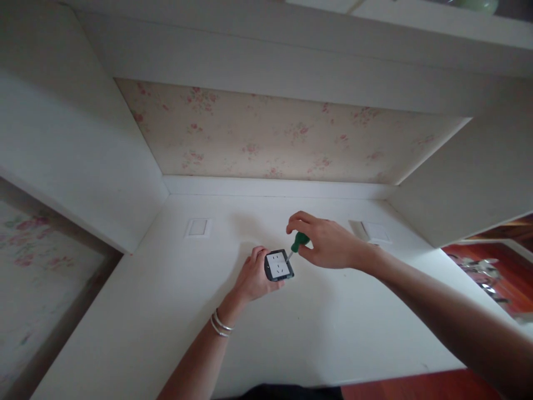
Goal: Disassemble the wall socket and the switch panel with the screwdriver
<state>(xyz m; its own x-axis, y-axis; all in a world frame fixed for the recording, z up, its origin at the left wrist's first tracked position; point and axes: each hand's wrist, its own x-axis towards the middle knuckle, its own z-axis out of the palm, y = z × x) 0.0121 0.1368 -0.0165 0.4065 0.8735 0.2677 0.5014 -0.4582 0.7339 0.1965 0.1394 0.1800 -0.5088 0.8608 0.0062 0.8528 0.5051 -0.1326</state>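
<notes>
My left hand [253,275] is closed around a small wall socket [278,265] with a white face and a dark frame, held just above the white desk [175,300]. Silver bangles sit on that wrist. My right hand [325,242] grips a green-handled screwdriver [298,242]. Its thin shaft points down-left, and the tip meets the socket's right edge.
Two white plates lie on the desk: one at the back left [196,228], one at the back right [375,231]. White side panels and floral wallpaper [275,136] enclose the desk nook. A red-brown floor [512,278] shows at the right.
</notes>
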